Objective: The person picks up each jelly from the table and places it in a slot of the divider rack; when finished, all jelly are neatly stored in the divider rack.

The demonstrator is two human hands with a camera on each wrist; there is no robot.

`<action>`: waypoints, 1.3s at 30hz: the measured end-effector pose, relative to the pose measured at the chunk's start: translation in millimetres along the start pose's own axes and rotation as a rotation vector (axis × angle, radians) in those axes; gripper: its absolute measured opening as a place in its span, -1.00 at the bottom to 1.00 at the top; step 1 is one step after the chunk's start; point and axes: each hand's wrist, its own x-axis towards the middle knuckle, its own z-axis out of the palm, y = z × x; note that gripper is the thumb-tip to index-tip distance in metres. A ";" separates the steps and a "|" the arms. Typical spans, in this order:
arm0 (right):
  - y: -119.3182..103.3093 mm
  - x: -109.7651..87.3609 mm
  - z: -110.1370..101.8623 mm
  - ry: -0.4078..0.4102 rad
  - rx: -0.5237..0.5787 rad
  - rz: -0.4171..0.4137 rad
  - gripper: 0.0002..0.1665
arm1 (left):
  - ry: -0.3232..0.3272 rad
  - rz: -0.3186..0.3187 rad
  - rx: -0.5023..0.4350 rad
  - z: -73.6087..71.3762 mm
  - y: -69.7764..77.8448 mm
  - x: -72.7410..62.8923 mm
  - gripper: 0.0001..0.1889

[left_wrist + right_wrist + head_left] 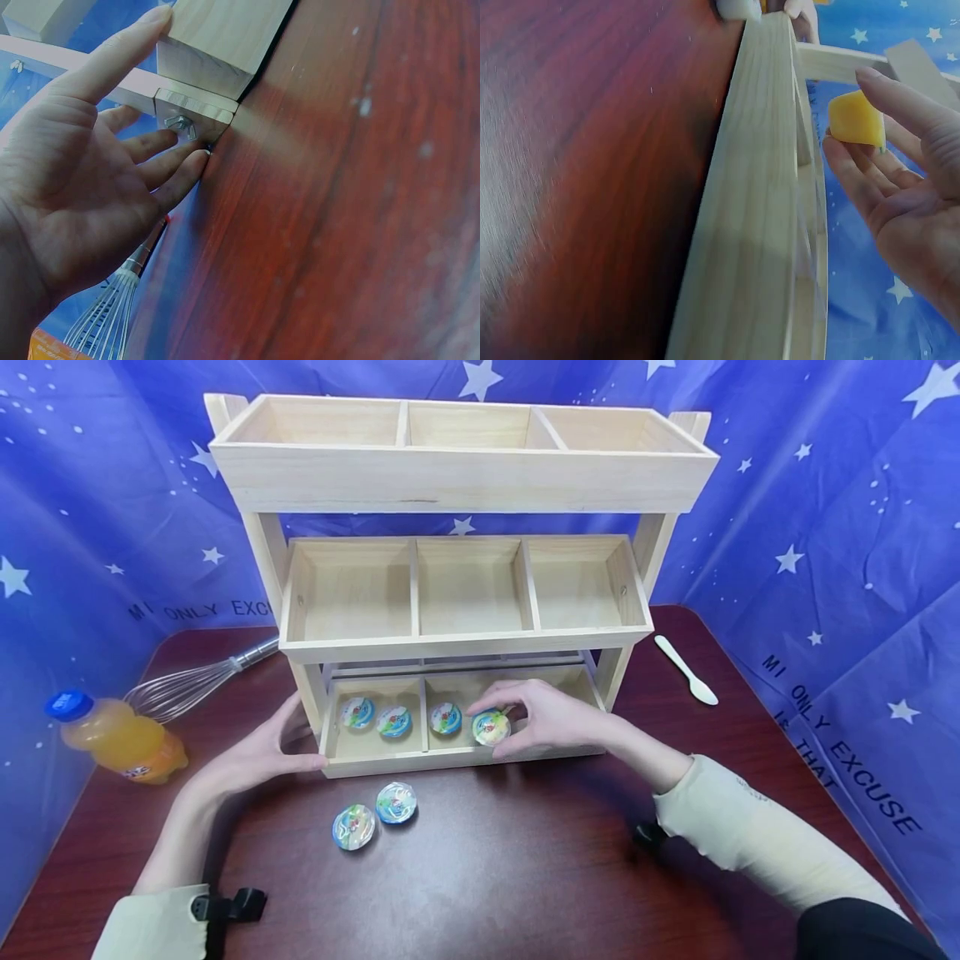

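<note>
Pinches a yellow cup (491, 727) between the thumb and fingers of the right hand (547, 714), over the bottom tray (465, 762) of a wooden rack (465, 481), just right of another cup (446, 718) and with two cups (393, 722) in the compartment to the left. Spreads the left hand (258, 756) with nothing gripped, thumb tip touching the tray's left front corner, fingers beside the side post (306, 681), near two more cups (354, 827) on the table (525, 860).
</note>
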 end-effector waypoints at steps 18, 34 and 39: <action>12.9 22.8 -25.1 0.019 -0.001 0.151 -0.31 | 0.000 -0.016 0.000 -0.1 -0.7 0.2 0.21; 27.2 41.2 -31.3 0.006 0.063 0.104 -0.32 | 0.005 -0.001 0.003 1.5 3.2 0.6 0.21; 29.2 48.3 -31.7 -0.020 0.073 0.141 -0.33 | 0.006 -0.009 0.013 0.9 1.5 0.5 0.21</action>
